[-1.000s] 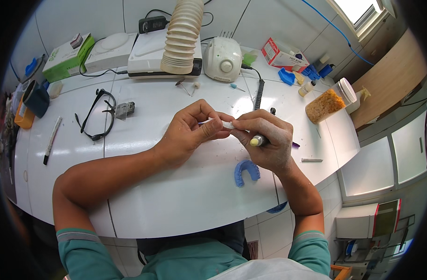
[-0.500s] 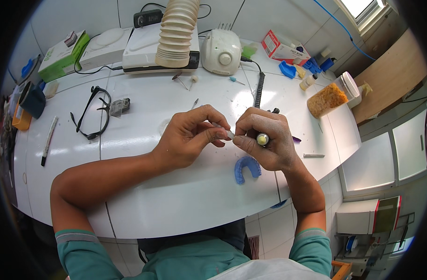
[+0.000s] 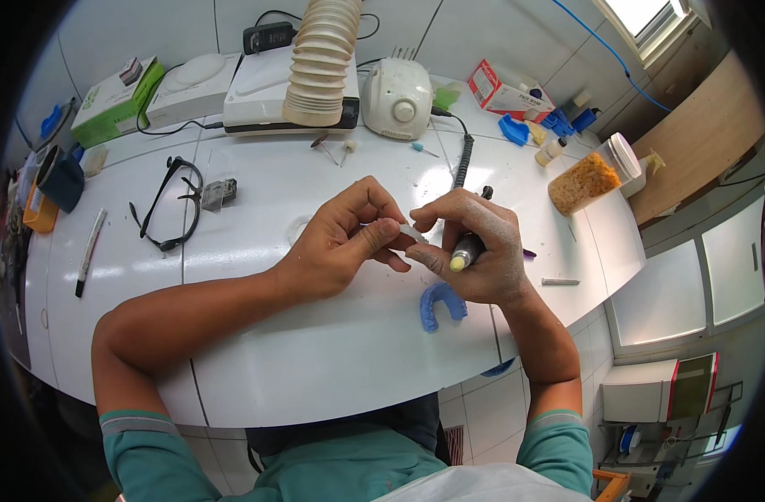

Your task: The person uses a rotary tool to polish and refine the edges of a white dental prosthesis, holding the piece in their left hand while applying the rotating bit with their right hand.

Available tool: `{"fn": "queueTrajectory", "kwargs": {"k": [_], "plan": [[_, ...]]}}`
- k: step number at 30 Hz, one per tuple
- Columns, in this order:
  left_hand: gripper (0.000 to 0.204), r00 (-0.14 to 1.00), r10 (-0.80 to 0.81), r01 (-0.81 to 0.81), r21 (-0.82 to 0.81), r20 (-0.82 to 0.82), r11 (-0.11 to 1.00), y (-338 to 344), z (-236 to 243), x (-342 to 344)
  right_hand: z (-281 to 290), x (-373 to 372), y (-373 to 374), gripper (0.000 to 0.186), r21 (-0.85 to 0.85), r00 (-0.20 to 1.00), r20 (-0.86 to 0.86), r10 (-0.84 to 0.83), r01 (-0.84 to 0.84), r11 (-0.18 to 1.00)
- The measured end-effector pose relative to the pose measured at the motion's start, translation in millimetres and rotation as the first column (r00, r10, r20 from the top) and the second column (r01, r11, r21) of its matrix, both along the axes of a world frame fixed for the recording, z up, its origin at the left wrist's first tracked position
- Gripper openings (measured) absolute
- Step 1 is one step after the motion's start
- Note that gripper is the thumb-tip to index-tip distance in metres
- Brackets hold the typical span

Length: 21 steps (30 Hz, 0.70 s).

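Left hand pinches a small whitish sliver; powdery right hand, thumb and forefinger parted, curls round a cylindrical tool

The person wears a teal top with short sleeves, each finished by a grey band and a thin teal edge. Pale powder dusts the bare right hand. White cloth covers part of the front, possibly an apron, though the lower edge cuts it off.
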<state>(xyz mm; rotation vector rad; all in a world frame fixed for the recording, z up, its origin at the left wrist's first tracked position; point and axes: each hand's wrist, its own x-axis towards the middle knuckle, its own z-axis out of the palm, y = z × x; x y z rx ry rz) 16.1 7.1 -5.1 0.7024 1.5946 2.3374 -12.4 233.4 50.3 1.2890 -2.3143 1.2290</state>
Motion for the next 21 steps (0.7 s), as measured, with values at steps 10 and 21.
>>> {"fn": "queueTrajectory", "kwargs": {"k": [10, 21], "plan": [[0.020, 1.000, 0.006, -0.007, -0.020, -0.027, 1.000, 0.8, -1.6, -1.1, -5.8, -1.1, -1.7, 0.021, -0.022, 0.999, -0.048, -0.016, 0.015, 1.000], [0.023, 1.000, -0.015, 0.013, -0.057, -0.024, 0.998, -2.0, -3.4, -2.2, -6.4, -1.6, 0.9, 0.021, -0.017, 0.997, -0.066, -0.045, 0.044, 0.999]]}}
